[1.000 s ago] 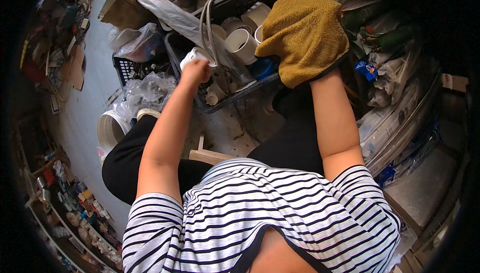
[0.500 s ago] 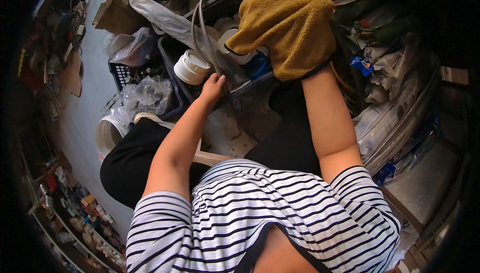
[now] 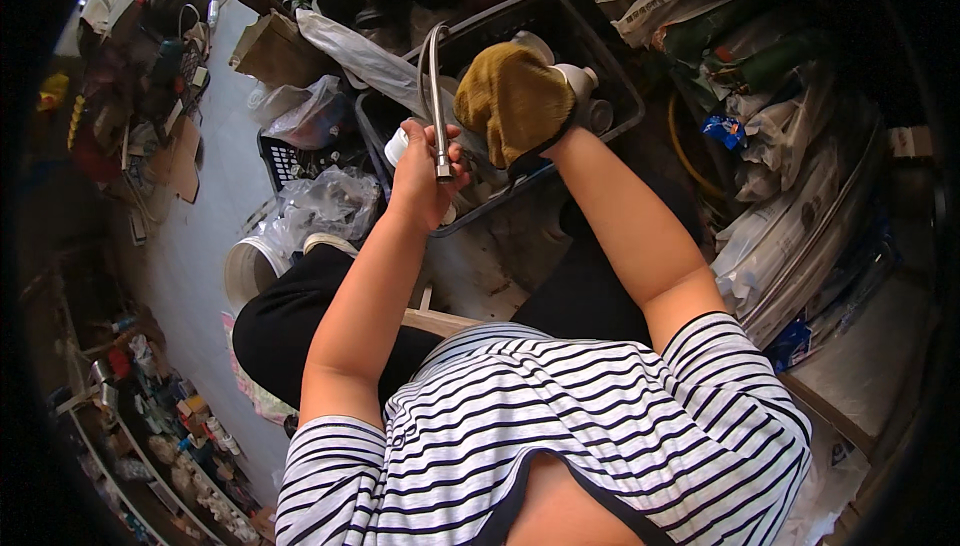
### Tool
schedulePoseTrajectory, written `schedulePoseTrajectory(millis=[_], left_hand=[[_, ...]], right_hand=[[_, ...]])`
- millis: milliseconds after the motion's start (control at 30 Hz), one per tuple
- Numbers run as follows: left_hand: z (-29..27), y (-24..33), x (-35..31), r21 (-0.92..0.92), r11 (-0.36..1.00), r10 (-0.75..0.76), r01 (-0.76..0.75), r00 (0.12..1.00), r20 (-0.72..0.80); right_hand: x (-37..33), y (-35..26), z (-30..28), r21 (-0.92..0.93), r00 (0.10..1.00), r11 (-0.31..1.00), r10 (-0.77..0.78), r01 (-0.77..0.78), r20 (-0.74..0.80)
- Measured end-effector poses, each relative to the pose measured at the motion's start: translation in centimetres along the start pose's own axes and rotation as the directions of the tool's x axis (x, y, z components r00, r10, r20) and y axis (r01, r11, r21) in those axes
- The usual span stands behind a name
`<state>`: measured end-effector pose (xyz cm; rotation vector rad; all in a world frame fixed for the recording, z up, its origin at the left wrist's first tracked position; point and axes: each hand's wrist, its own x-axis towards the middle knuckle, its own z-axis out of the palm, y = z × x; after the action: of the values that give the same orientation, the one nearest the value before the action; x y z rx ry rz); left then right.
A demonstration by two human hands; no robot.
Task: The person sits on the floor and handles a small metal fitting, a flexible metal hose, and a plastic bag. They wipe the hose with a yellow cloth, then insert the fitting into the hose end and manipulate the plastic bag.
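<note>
My left hand (image 3: 425, 181) is closed around a braided metal hose (image 3: 437, 76). The hose stands nearly upright, bends over at the top, and shows a shiny end nut just below my fingers. A mustard-brown fuzzy cloth with a dark hem (image 3: 515, 101) covers my right hand, hiding its fingers; only the wrist (image 3: 566, 144) shows. The cloth is bunched just right of the hose, over a dark plastic crate (image 3: 630, 124). White plastic pieces (image 3: 580, 81) lie in the crate beyond the cloth. Part of a white round container (image 3: 397, 149) shows behind my left hand.
To the left are clear plastic bags (image 3: 325, 208), a white bucket on its side (image 3: 250, 271) and a black basket (image 3: 278, 158). Plastic-wrapped goods (image 3: 770, 216) are piled at the right. Crowded shelves (image 3: 150, 426) stand at the lower left.
My left hand has raised the hose and turned it so its end nut shows. My right hand has drawn in left toward the hose, and the spread cloth is now bunched.
</note>
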<state>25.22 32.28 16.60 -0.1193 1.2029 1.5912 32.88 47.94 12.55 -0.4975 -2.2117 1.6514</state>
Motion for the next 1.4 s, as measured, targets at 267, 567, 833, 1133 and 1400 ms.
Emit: schedulePoseTrajectory(millis=[267, 567, 833, 1133, 1400], left_hand=[[0.7, -0.7, -3.8, 0.314, 0.949, 0.048, -0.007, 0.991, -0.124], [0.1, -2.3, -10.2, 0.849, 0.464, 0.186, -0.251, 0.965, 0.184], [-3.2, -3.1, -14.7, 0.740, 0.666, -0.012, -0.095, 0.990, 0.137], [-1.7, 0.1, -8.7, 0.525, 0.847, 0.106, -0.085, 0.994, -0.010], [-0.1, 2.8, -11.9, 0.474, 0.875, -0.095, 0.098, 0.995, -0.031]], right_hand=[[-2.0, -5.3, 4.1, -0.500, 0.865, 0.757, -0.169, 0.420, 0.472], [4.4, -3.4, 3.7, -0.787, 0.994, 0.609, -0.096, 0.095, 0.046], [6.7, -4.4, -1.2, -0.997, 0.981, 0.059, -0.187, 0.054, 0.043], [2.7, -8.7, 4.8, -0.870, 0.971, 0.442, -0.190, 0.216, 0.144], [4.3, -8.2, 2.3, -0.848, 0.947, 0.520, -0.310, 0.099, -0.080]])
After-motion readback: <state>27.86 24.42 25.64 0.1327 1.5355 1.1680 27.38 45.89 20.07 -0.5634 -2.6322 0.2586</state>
